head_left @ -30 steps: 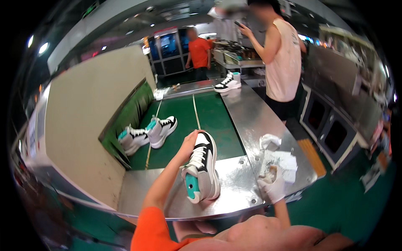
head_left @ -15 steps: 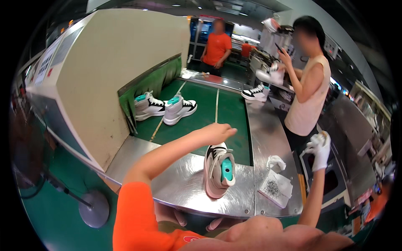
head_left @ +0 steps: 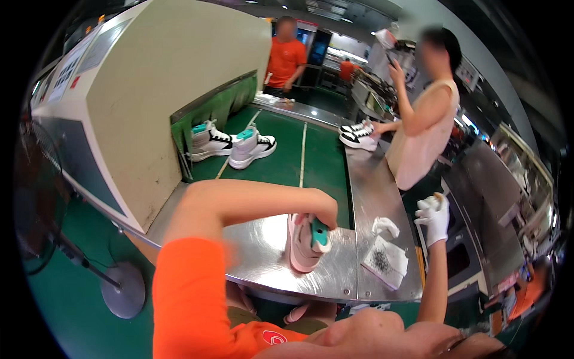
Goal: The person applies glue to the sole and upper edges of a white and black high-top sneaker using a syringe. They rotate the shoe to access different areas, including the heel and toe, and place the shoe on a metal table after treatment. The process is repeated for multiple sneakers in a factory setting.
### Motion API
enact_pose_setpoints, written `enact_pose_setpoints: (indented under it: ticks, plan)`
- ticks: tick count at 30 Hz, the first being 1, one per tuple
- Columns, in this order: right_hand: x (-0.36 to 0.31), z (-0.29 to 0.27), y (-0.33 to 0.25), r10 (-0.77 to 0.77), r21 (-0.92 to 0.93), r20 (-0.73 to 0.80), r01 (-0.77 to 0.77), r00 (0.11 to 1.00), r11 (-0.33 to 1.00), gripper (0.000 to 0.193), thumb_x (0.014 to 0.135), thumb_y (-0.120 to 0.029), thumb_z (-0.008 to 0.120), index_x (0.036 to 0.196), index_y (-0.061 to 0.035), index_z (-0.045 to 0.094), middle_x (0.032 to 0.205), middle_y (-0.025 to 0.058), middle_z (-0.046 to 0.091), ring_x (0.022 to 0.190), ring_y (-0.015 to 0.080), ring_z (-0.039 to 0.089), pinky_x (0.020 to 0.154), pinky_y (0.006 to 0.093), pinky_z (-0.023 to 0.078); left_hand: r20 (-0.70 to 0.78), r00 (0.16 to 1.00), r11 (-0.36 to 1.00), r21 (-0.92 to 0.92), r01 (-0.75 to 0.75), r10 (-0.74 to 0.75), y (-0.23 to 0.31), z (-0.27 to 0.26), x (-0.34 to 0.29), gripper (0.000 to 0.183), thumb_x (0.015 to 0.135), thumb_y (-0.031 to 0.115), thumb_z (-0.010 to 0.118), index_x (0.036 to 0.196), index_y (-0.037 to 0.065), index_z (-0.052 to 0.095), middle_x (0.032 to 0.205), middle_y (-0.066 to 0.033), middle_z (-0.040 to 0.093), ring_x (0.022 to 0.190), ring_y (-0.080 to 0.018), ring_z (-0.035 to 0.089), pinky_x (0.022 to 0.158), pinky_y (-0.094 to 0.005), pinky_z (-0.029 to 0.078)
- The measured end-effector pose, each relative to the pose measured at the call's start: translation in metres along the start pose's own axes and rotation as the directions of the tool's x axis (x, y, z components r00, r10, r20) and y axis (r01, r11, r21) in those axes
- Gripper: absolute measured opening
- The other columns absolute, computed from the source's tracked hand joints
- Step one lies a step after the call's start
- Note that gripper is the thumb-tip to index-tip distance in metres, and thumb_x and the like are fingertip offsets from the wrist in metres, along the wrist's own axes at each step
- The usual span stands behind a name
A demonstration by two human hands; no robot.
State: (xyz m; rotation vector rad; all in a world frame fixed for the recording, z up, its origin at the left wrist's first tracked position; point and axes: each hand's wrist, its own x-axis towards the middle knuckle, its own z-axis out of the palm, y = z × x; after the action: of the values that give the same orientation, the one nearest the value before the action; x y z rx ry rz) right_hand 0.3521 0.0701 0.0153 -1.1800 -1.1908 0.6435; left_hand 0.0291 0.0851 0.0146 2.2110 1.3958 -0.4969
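A white, grey and black high-top sneaker (head_left: 304,258) stands on the metal ledge before me, heel toward me, a teal insert (head_left: 320,235) in its collar. My bare left hand (head_left: 321,206) bends down over it, fingers curled against the upper and the insert; the hand hides the laces and toe. Out to the right, above the ledge's edge, my right hand (head_left: 434,220) in a white glove is closed. A small tan thing shows at its fingertips, too small to name.
Two similar sneakers (head_left: 251,148) sit on the green conveyor belt (head_left: 284,137) by the machine's green curtain (head_left: 218,105). Right of my shoe lie a speckled white pad (head_left: 385,263) and a crumpled white cloth (head_left: 385,227). A co-worker (head_left: 427,125) stands at far right with sneakers (head_left: 357,139); another person (head_left: 287,63) stands beyond.
My left hand has come down onto the sneaker from above it. My right hand stays raised and closed. The co-worker has lowered a sneaker to the metal edge beside another.
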Motion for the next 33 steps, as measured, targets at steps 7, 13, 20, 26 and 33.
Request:
enact_pose_setpoints:
  ticks: [7, 13, 20, 26, 33]
  plan:
    - [-0.13, -0.01, 0.029, 0.33, -0.183, 0.232, -0.292, 0.915, 0.939, 0.065, 0.067, 0.002, 0.078, 0.124, -0.0069, 0.048, 0.096, 0.0047, 0.056, 0.074, 0.0119, 0.057, 0.059, 0.0266, 0.05, -0.318, 0.924, 0.972, 0.166, -0.167, 0.213, -0.031, 0.015, -0.074, 0.077, 0.065, 0.027, 0.074, 0.133, 0.007, 0.046, 0.093, -0.0179, 0.07, 0.087, -0.036, 0.068, 0.076, -0.0414, 0.053]
    - [-0.163, -0.002, 0.034, 0.504, -0.181, 0.414, -0.474, 0.758, 0.862, 0.068, 0.066, -0.001, 0.079, 0.125, -0.006, 0.046, 0.095, 0.0049, 0.058, 0.076, 0.0125, 0.057, 0.064, 0.0266, 0.05, -0.517, 0.608, 0.792, 0.484, -0.372, 0.602, -0.051, 0.096, -0.122, 0.063, 0.065, 0.012, 0.073, 0.125, 0.008, 0.054, 0.106, -0.0103, 0.061, 0.096, -0.03, 0.058, 0.081, -0.0396, 0.047]
    - [-0.155, -0.002, 0.03, 0.512, -0.397, 0.439, -0.351, 0.739, 0.848, 0.079, 0.069, -0.002, 0.075, 0.139, -0.0017, 0.038, 0.105, 0.0059, 0.061, 0.084, 0.0106, 0.058, 0.073, 0.0235, 0.05, -0.666, 0.46, 0.781, 0.317, -0.539, 0.588, -0.073, 0.148, -0.121, 0.056, 0.07, 0.014, 0.077, 0.122, 0.009, 0.057, 0.123, -0.0113, 0.059, 0.116, -0.0332, 0.056, 0.099, -0.0463, 0.044]
    - [-0.15, 0.003, 0.041, 0.472, -0.44, 0.48, -0.263, 0.739, 0.859, 0.066, 0.069, 0.001, 0.069, 0.131, -0.0025, 0.047, 0.096, 0.003, 0.06, 0.08, 0.0085, 0.057, 0.072, 0.0238, 0.049, -0.808, 0.474, 0.934, 0.258, -0.247, 0.349, -0.059, 0.171, -0.136, 0.047, 0.069, 0.022, 0.079, 0.114, 0.016, 0.065, 0.128, -0.0101, 0.058, 0.121, -0.0292, 0.056, 0.103, -0.0489, 0.043]
    - [-0.144, 0.046, 0.013, 0.238, 0.337, 0.715, -0.621, 0.658, 0.707, 0.097, 0.063, -0.051, 0.078, 0.126, 0.0154, 0.045, 0.113, 0.0243, 0.061, 0.07, 0.023, 0.062, 0.065, 0.0276, 0.05, -0.842, 0.389, 0.923, 0.294, -0.249, 0.373, -0.078, 0.199, -0.123, 0.025, 0.081, 0.022, 0.071, 0.106, 0.02, 0.066, 0.126, -0.0081, 0.062, 0.118, -0.0267, 0.059, 0.103, -0.0434, 0.044]
